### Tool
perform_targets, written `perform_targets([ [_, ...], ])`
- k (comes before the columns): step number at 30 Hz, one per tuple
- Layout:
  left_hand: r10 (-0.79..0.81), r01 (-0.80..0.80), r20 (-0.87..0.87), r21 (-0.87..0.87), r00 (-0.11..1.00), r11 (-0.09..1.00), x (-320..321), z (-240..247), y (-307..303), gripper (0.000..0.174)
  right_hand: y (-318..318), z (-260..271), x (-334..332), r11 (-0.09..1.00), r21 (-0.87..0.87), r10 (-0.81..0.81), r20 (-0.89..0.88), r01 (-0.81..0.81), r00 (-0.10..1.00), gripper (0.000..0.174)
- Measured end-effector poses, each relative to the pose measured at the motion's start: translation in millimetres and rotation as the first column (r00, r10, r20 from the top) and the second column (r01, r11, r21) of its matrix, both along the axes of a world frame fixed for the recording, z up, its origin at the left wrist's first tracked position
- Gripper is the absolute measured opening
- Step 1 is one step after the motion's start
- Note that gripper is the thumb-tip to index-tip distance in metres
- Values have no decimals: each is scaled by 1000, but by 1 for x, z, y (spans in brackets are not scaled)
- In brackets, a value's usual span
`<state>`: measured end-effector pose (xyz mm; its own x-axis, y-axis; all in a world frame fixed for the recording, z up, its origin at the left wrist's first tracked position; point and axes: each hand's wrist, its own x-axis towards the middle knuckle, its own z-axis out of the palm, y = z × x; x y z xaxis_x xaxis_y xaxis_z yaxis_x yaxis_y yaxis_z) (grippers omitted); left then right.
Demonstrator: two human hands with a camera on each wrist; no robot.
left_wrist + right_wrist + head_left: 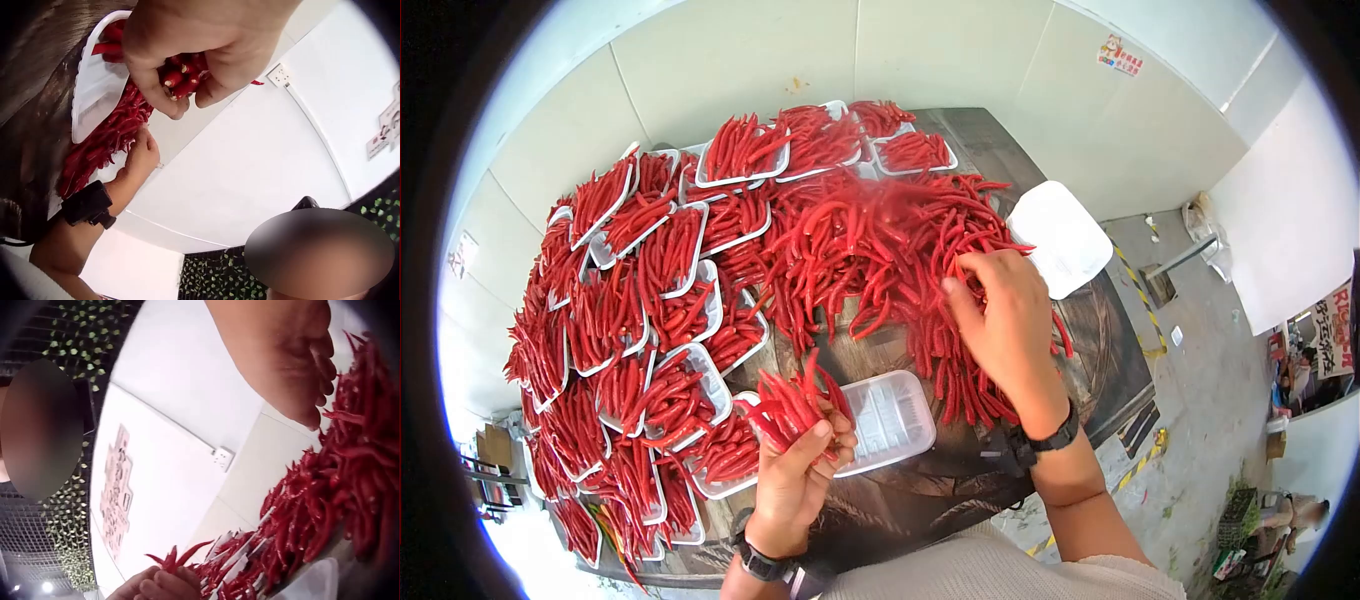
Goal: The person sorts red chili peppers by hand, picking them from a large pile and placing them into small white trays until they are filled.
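Note:
A bunch of red chili peppers [790, 405] is gripped by my left hand [805, 480], whose fingers curl round it; their stem ends show between thumb and fingers in the left wrist view. Right beside this hand, an empty clear-white tray [890, 420] lies on the table. My right hand [1010, 325] is at the right side of the loose chili pile [860, 235], fingers bent, thumb and forefinger close to some peppers. Whether it pinches one cannot be told. In the right wrist view the same hand [287, 362] hangs beside the pile, its fingertips partly hidden.
Several white trays filled with chilies [670, 250] cover the left and back of the dark table [1100, 350], some stacked. White empty trays [1060, 235] stand at the back right corner. Pale wall panels [940, 60] rise behind. A person [1295, 512] is at the far right.

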<state>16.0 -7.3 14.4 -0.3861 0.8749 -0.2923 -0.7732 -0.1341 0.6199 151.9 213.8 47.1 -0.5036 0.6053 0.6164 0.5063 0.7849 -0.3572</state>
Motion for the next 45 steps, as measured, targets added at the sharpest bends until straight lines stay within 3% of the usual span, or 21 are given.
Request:
perform_targets([
  [1,-37,38,-24,29,999,999,0,-1,0,22,11,-9,3,996,14,-87,35,86,996,14],
  [5,-91,86,-81,-59,993,995,5,3,2,22,27,-33,4,1000,-2,-16,107,17,994,13],
  [7,-60,54,-125,-54,990,997,8,4,3,24,22,-21,2,995,-92,28,-129,-40,991,16],
  [8,-30,22,-170,-48,985,999,10,4,3,25,11,-9,3,952,-276,64,-244,-133,968,18],
  [9,0,-9,-216,-40,976,999,11,5,4,26,-1,0,1,952,-275,66,-244,-134,968,18],
  [10,-1,-3,-210,-19,978,1000,11,5,5,28,-12,8,-1,750,-547,173,-378,-371,909,17],
  [11,-1,-3,-214,-19,977,1000,12,7,5,28,-25,11,-5,423,-706,212,-533,-568,819,17],
  [13,-8,3,-157,-29,988,1000,15,10,7,30,-54,8,-15,464,-611,423,-484,-641,766,17],
  [15,-14,10,-168,-20,986,1000,14,0,2,31,-64,-10,-23,566,-402,647,-326,-720,690,15],
  [16,-12,12,-170,-4,985,1000,13,-4,0,33,-73,-14,-22,512,-529,585,-362,-677,726,15],
  [21,-145,131,-223,-74,964,989,8,3,0,37,-64,-3,-20,468,-591,507,-429,-657,747,19],
  [22,-164,147,-197,-99,967,984,7,1,-1,37,-55,-1,-17,743,-434,459,-225,-510,860,20],
  [23,-181,162,-169,-121,969,979,8,-1,-1,36,-45,2,-14,923,-192,333,-40,-334,942,21],
  [25,-143,127,-118,-134,983,983,9,2,1,35,-26,3,-3,999,24,39,206,-45,978,22],
  [29,-78,74,-72,-57,994,996,6,-1,0,32,-9,-13,6,994,-97,73,351,-42,934,19],
  [31,-96,97,-123,3,988,995,3,-6,-2,30,-7,-13,6,994,-99,76,343,-44,936,17],
  [33,-87,87,-66,-2,994,996,1,-8,-3,28,-9,-4,6,984,-149,125,183,-98,975,16],
  [37,-88,86,-36,-55,995,995,3,-6,-3,23,-12,-13,2,999,-30,35,289,-27,957,13],
  [45,-132,131,-5,-76,991,988,4,-4,-3,25,-8,-22,-4,1000,7,19,321,-22,947,17],
])
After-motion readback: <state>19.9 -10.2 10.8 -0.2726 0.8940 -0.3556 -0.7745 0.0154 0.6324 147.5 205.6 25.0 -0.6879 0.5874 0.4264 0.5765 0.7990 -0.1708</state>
